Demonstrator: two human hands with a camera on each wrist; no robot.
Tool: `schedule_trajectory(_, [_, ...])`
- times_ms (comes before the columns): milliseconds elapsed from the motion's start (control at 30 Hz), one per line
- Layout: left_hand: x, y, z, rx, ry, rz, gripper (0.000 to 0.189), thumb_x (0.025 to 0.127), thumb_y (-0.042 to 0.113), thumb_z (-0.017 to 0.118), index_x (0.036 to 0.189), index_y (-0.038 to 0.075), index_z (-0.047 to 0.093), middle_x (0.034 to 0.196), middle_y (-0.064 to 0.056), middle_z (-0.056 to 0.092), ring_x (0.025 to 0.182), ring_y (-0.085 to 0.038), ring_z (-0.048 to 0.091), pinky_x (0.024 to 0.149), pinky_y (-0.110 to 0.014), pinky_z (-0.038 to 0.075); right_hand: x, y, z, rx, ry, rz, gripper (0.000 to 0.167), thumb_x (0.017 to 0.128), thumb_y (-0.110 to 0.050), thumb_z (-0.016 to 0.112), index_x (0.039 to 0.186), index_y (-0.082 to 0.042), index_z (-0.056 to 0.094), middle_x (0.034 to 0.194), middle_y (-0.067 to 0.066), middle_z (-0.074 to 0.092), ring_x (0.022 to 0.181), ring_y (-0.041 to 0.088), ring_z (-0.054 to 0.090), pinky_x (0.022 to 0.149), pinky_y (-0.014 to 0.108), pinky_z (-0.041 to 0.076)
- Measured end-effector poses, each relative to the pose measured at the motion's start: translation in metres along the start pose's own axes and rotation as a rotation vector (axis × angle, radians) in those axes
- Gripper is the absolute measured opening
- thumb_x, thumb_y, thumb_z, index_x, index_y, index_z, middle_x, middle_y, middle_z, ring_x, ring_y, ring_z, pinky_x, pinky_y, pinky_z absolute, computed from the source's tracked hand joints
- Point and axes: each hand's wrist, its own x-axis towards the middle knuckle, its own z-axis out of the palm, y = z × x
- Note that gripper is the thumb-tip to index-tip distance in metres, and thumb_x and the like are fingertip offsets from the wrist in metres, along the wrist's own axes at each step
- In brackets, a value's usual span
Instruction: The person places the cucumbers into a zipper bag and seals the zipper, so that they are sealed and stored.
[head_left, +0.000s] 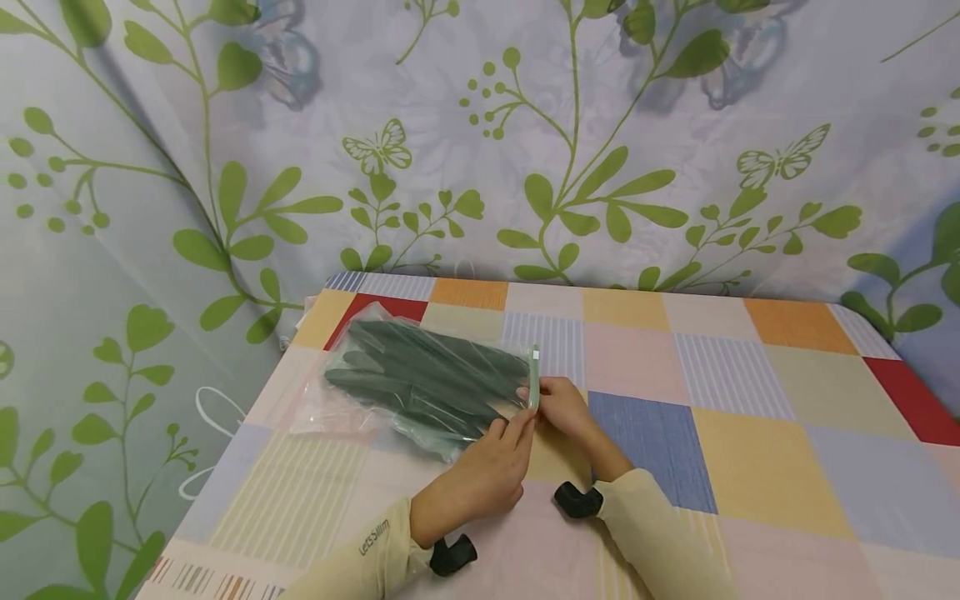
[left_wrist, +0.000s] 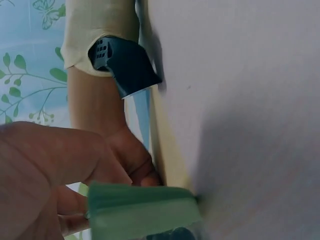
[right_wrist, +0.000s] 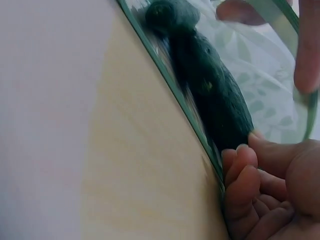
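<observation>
Several dark green cucumbers (head_left: 431, 358) lie inside a clear plastic bag (head_left: 318, 408) on the table. A pale green strip (head_left: 534, 362) edges the bag's mouth, which faces right. My left hand (head_left: 487, 471) pinches the near side of that edge between thumb and fingers. On the far side, my right hand (head_left: 567, 408) grips the edge low down, by the tabletop. The right wrist view shows the mouth standing apart, with cucumber ends (right_wrist: 210, 85) just inside. From the left wrist, the green band (left_wrist: 145, 207) shows close up, beneath my left fingers (left_wrist: 75, 155).
A patchwork-patterned cloth (head_left: 757, 467) covers the table. Behind it hangs a leaf-print curtain (head_left: 450, 167). Black wrist devices (head_left: 453, 557) sit at both cream sleeves (head_left: 660, 525). A white cord (head_left: 217, 425) loops beside the table's left edge.
</observation>
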Motion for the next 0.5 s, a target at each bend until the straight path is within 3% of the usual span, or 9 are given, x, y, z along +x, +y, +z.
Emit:
schedule_trajectory(267, [0.001,0.001,-0.004,-0.003,-0.045,-0.002,0.067,0.08,0.025,0.063,0.136,-0.002,0.038,0.142,-0.009,0.029,0.096,-0.018,0.04,0.06,-0.016,0.04,-0.001,0.002,-0.012,0.005,-0.079,0.006,0.018,0.088,-0.005,0.053,0.088,0.009,0.064,0.055,0.002,0.056,0.043,0.009,0.051,0.043,0.023,0.043])
schedule_trajectory(500, [0.006,0.003,-0.001,-0.039,-0.034,-0.036,0.068,0.078,0.023,0.064,0.136,-0.001,0.038,0.142,-0.008,0.029,0.098,-0.019,0.04,0.053,-0.017,0.038,0.0,0.002,-0.012,-0.031,-0.07,-0.003,0.018,0.089,-0.004,0.051,0.089,0.007,0.065,0.054,0.002,0.056,0.042,0.009,0.05,0.042,0.025,0.044])
